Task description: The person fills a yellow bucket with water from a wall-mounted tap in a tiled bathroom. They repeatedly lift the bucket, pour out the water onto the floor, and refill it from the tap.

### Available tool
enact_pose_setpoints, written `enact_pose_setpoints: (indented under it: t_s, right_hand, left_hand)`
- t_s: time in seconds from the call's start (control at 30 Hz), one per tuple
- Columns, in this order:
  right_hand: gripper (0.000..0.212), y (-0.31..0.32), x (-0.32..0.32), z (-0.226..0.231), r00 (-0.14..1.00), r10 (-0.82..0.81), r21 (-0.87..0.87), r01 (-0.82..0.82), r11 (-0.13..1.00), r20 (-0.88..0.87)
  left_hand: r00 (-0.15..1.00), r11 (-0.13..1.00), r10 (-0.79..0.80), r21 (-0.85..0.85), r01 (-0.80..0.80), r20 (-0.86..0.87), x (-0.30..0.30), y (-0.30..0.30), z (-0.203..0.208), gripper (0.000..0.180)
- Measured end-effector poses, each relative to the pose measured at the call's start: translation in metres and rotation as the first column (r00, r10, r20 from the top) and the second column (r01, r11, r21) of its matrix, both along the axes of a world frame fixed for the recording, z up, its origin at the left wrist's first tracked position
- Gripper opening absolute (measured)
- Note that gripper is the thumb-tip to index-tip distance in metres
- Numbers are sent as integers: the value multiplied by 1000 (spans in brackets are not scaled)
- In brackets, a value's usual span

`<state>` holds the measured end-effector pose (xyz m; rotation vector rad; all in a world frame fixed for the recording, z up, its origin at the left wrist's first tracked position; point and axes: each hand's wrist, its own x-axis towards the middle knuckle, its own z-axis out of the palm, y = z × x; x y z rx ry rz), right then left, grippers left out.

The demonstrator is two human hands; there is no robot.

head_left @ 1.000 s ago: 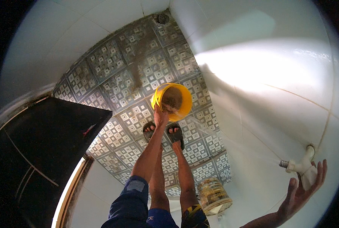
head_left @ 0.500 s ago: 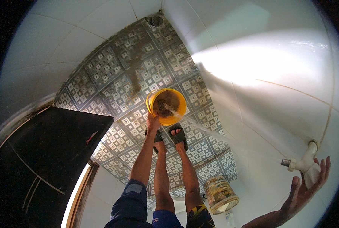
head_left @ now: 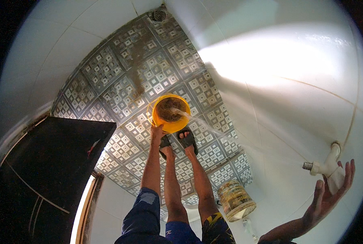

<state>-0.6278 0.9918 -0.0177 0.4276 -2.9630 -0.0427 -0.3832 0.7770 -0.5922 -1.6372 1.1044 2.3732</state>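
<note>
My left hand (head_left: 157, 131) is closed on the near rim of a yellow bucket (head_left: 175, 126), held above the tiled floor in front of my feet. Murky brown water (head_left: 169, 108) churns inside it. A thin jet of water (head_left: 208, 124) slants in from the right, from the direction of the white wall tap (head_left: 321, 168). Beside that tap is my right hand (head_left: 328, 203), palm turned up and fingers stretched out behind the tap's lower part. Whether its palm or thumb touches the tap I cannot tell.
A stained bucket (head_left: 235, 198) stands at the lower right by the white wall. The dark door (head_left: 55, 158) juts in from the left. At the far corner lies a round floor drain (head_left: 160, 16), with a dirty wet streak (head_left: 137, 65) on the patterned tiles (head_left: 157, 75).
The bucket and my left hand appear slightly further left in view, and the water inside looks higher and more stirred. The jet still flows; my right hand stays by the tap.
</note>
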Motion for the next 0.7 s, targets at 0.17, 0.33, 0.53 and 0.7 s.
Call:
enact_pose_setpoints:
  t_s: [0.17,0.33,0.53,0.7]
  right_hand:
    - [67,0,1,-1,1000,3,3,-3,1000,-7]
    - [66,0,1,1,1000,-1,11,1,1000,-12]
    - [68,-7,0,-3,1000,1,-67,-1,998,-2]
    - [68,-2,3,-2,1000,-26,-50,26,998,-17]
  left_hand:
    - [950,955,-294,-5,296,107,-4,-18,-1,22]
    - [885,920,-311,-122,371,348,-32,-12,-3,22]
    - [744,708,-503,-285,647,439,-55,-25,-21,51]
    - [459,438,-679,-185,880,572,-123,-12,63,73]
